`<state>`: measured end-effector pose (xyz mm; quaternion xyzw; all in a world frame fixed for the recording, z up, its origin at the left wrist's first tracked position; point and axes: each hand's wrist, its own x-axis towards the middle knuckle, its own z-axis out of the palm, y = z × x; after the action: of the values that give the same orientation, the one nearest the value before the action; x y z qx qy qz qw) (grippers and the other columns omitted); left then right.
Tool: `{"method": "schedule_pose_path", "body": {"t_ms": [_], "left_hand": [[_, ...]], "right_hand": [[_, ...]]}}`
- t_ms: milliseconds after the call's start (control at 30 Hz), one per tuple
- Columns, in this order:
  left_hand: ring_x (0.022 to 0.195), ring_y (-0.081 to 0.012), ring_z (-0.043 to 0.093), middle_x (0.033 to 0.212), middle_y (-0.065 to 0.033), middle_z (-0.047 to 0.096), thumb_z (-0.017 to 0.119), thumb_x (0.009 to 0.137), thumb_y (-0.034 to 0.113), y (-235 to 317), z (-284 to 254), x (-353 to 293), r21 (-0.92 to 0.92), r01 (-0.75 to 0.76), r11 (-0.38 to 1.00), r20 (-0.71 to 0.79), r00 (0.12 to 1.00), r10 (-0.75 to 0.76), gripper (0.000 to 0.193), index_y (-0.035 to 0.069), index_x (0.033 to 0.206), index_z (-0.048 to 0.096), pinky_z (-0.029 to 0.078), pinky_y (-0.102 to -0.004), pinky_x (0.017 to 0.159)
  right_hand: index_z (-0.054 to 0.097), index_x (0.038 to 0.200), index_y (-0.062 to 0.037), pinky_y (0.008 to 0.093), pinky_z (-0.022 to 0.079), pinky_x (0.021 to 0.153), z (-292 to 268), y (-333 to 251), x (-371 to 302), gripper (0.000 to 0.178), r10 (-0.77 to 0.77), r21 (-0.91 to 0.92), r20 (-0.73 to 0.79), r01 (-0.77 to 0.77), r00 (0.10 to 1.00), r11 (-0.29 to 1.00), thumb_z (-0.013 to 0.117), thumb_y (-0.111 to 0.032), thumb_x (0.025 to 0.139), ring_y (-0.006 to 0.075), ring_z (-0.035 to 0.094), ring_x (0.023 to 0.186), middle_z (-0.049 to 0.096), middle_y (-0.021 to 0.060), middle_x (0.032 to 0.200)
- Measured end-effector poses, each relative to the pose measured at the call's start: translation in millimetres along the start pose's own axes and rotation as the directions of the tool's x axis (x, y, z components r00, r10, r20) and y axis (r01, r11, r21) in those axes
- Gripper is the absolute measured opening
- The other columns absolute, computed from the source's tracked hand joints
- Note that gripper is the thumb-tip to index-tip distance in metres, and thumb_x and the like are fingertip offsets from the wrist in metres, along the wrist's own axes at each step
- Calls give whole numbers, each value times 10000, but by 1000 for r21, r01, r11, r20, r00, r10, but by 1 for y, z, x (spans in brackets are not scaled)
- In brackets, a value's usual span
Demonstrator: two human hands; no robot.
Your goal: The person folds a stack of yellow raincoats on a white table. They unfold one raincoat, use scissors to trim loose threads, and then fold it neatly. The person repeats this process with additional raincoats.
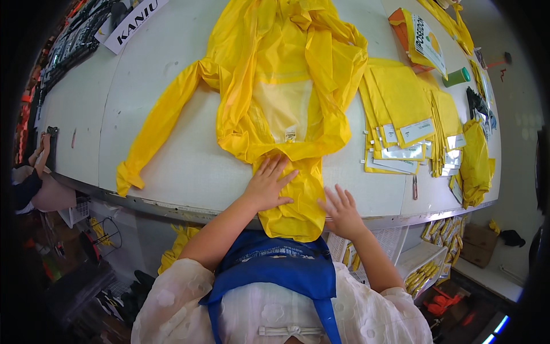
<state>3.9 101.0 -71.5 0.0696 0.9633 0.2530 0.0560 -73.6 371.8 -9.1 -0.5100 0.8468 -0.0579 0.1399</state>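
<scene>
The yellow garment lies on the white table at twelve o'clock from the blue apron; the left hand rests flat, loosely spread, on its narrow near flap; the right hand, fingers apart, is at that flap's three-o'clock edge, contact unclear; yellow packets lie at the garment's three o'clock.

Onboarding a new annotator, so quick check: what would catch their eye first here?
The big bright-yellow, thin-sheet garment spread over the white tabletop at top centre, its narrow near end overhanging the front edge, with the left hand flat on it and the right hand at its right side. Next, the flat yellow packets with pale labels fanned to the right, then the blue cloth apron at bottom centre.
</scene>
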Motion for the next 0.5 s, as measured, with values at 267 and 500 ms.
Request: {"method": "schedule_pose_path", "body": {"t_ms": [267,500], "left_hand": [[1402,-320,225,1488,-177,294,615,836,432,-16,11,4,-40,-62,997,-15,998,62,601,205,1371,465,135,-472,1146],[1143,-300,489,1227,-116,538,614,831,246,1,-49,-3,-147,49,988,-343,934,-98,462,100,1263,537,358,-419,992]], "right_hand": [[632,1110,-110,424,492,875,56,1,40,351,246,621,23,-207,969,756,617,-183,767,356,624,978,670,146,1032],[578,1027,-26,489,520,711,40,-3,102,340,606,426,168,-611,778,667,599,-274,796,402,651,789,667,223,844]]}}
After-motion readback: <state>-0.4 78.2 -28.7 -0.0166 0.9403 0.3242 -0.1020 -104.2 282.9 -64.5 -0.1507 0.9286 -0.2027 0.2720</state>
